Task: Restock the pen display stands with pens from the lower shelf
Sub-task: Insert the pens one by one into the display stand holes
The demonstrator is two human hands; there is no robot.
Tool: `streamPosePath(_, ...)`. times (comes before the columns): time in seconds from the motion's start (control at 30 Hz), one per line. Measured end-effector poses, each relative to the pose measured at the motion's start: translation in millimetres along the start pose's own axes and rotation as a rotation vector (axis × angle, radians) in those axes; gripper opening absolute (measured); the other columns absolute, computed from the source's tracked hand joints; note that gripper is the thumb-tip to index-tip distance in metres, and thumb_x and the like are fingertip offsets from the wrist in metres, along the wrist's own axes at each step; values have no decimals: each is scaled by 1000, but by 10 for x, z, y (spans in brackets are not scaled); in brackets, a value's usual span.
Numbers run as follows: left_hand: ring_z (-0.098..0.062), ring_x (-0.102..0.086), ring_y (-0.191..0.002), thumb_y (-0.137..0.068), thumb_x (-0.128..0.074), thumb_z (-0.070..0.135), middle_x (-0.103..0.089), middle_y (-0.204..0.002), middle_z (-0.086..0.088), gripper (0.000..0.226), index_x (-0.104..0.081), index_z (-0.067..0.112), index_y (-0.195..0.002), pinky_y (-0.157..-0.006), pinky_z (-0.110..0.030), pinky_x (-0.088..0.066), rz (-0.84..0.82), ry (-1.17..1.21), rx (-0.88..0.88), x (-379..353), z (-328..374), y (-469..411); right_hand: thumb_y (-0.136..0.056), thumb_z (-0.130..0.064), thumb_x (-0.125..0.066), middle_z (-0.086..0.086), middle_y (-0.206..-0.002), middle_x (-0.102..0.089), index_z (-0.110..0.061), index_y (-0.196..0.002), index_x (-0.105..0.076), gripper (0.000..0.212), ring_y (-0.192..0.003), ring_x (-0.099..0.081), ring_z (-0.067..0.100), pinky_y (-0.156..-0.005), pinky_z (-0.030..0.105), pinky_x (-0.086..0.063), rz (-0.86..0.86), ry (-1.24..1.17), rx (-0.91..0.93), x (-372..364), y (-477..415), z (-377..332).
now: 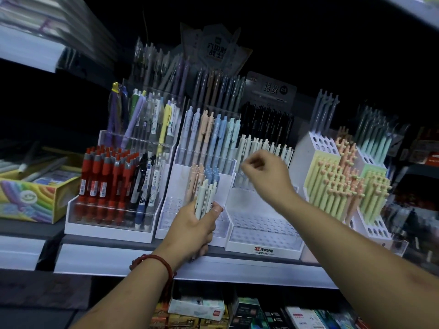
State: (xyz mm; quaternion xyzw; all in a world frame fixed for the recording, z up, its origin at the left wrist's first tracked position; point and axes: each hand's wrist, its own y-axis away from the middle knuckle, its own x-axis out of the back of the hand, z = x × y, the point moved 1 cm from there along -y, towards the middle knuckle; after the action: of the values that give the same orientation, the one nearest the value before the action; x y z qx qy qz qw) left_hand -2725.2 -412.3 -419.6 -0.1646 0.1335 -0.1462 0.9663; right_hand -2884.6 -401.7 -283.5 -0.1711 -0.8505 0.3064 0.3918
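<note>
My left hand (196, 225), with a red cord bracelet on the wrist, grips a bundle of pale cream pens (204, 197) upright in front of the pastel pen stand (180, 176). My right hand (266, 173) is raised over the white tiered stand (263, 245), its fingers curled and pinched near the row of cream pens (263, 146) at the back of that stand. Whether a pen sits between those fingers is hidden by blur. The stand's front tiers show bare holes.
A stand of red pens (107, 186) is at the left, beside a rainbow box (35, 198). Heart-topped pastel pens (344, 184) fill a stand at the right. Boxes of stock (197, 305) lie on the lower shelf under the white shelf edge (237, 269).
</note>
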Motion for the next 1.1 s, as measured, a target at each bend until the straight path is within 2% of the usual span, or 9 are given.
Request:
streamPosePath(0.1, -16, -29, -40, -105, -59, 28, -34, -53, 1, 17, -53, 15, -96, -40, -26, -35, -12, -4, -37, -11, 7, 6, -94, -16, -73, 5, -85, -71, -9, -97, -72, 8, -66, -68, 13, -59, 25, -54, -283, -181, -31, -146, 322, -124)
streamPosePath(0.23, -16, -28, -41, -107, -54, 21, -31, -54, -4, 12, -52, 12, -99, -39, -25, -35, -18, -5, -49, -17, 27, 22, -92, -8, -73, 8, -80, -70, -6, -92, -74, 3, -63, -66, 15, -54, 27, -51, -350, -323, -131, -293, 412, -140)
streamPosePath(0.4, -17, -31, -42, -108, -53, 21, -33, -58, -9, 14, -52, 9, -100, -39, -27, -39, -27, -39, -61, -20, 27, 24, -93, -6, -71, 6, -73, -65, -11, -77, -72, 18, -62, -57, 18, -50, 26, -45, -422, -387, -228, -349, 404, -103)
streamPosePath(0.57, -19, -34, -40, -106, -57, 27, -40, -56, -4, 19, -52, 17, -90, -40, -28, -37, -19, -122, -91, 1, -16, 13, -99, -6, -62, 7, -91, -69, -2, -93, -70, 10, -65, -63, 17, -55, 29, -51, -179, -519, -264, -204, 330, -174)
streamPosePath(0.7, -15, -29, -40, -104, -59, 27, -40, -55, 1, 16, -56, 21, -89, -41, -22, -29, 26, -108, -42, 29, -81, -30, -104, -6, -51, 13, -91, -67, -4, -102, -64, 13, -66, -67, 19, -62, 31, -59, 103, -637, -237, 163, 27, -179)
streamPosePath(0.87, -15, -28, -40, -104, -59, 24, -39, -55, 1, 14, -55, 18, -92, -40, -21, -27, 24, -95, -43, 23, -84, -39, -105, -10, -50, 17, -83, -67, -3, -102, -60, 13, -62, -67, 21, -63, 34, -61, 391, -373, -139, 540, -406, 34)
streamPosePath(0.93, -15, -28, -41, -104, -59, 24, -38, -55, 1, 14, -55, 18, -92, -41, -21, -26, 28, -97, -42, 21, -88, -41, -106, -12, -48, 18, -82, -68, -5, -102, -59, 13, -60, -65, 19, -61, 35, -61, 413, -277, -134, 588, -508, 129)
streamPosePath(1.03, -15, -28, -40, -104, -59, 25, -38, -55, 1, 15, -56, 20, -90, -42, -21, -26, 30, -90, -46, 26, -101, -41, -107, -15, -47, 17, -81, -68, -9, -99, -56, 14, -65, -67, 22, -69, 43, -63, 357, -178, -146, 565, -590, 269)
streamPosePath(1.1, -15, -28, -40, -104, -59, 25, -38, -55, 1, 15, -56, 19, -91, -41, -22, -27, 31, -94, -48, 27, -101, -35, -107, -17, -48, 16, -83, -69, -5, -102, -58, 16, -70, -70, 24, -73, 45, -63, 309, -107, -147, 516, -624, 354)
